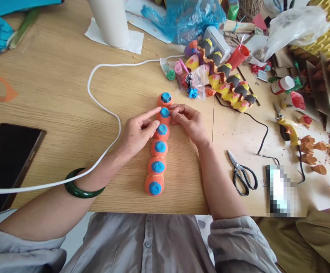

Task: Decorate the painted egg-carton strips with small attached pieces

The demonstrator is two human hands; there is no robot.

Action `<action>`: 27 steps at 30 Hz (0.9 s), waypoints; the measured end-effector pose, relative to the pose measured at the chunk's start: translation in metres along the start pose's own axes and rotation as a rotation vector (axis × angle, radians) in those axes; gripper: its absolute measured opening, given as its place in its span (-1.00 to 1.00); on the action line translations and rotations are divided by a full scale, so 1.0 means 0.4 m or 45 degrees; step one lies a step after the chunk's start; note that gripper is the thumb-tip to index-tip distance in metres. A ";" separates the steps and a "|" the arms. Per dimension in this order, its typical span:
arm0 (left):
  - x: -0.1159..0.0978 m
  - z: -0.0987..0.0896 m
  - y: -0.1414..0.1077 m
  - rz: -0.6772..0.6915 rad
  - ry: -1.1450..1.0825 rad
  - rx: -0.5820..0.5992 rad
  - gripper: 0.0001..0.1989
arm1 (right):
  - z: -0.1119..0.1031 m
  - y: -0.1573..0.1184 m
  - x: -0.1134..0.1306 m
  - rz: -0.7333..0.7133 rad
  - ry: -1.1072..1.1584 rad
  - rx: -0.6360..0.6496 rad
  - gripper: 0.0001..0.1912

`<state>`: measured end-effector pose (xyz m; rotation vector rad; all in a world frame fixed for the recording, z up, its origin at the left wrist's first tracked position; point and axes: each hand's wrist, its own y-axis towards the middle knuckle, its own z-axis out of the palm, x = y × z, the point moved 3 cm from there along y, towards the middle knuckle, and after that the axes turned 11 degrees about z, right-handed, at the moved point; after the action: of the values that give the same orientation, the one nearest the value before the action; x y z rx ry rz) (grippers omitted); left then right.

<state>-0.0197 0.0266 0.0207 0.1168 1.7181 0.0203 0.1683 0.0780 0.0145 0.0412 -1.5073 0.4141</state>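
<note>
An orange bumpy strip (158, 148) with a blue patch on each bump lies lengthwise on the wooden table (187, 178). Small dark marks show on its farthest bump. My left hand (139, 132) touches the strip's left side near the second and third bumps, index finger and thumb apart, holding nothing. On the right side, my right hand (189, 123) pinches something small and dark against the second bump; what it is cannot be made out.
A white cable (119, 125) curves over the table and my left forearm. A phone (10, 163) lies left, scissors (241, 172) and a glue gun (289, 129) right. Painted carton strips (224, 81), a red cup (238, 57) and plastic bags (193, 19) crowd the back right.
</note>
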 end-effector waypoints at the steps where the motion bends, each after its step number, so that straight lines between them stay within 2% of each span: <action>1: 0.000 0.000 0.001 0.000 0.005 0.001 -0.46 | 0.000 0.001 0.000 0.010 0.007 -0.003 -0.55; 21: -0.009 0.000 0.005 -0.024 -0.007 0.015 -0.44 | 0.003 0.013 -0.004 0.011 -0.055 -0.020 -0.51; 27: -0.011 0.001 0.005 -0.032 -0.015 0.019 -0.43 | 0.011 0.023 -0.021 -0.068 -0.054 -0.107 -0.48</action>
<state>-0.0185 0.0283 0.0252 0.1058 1.7079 -0.0118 0.1614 0.0835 0.0046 0.0243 -1.5610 0.3087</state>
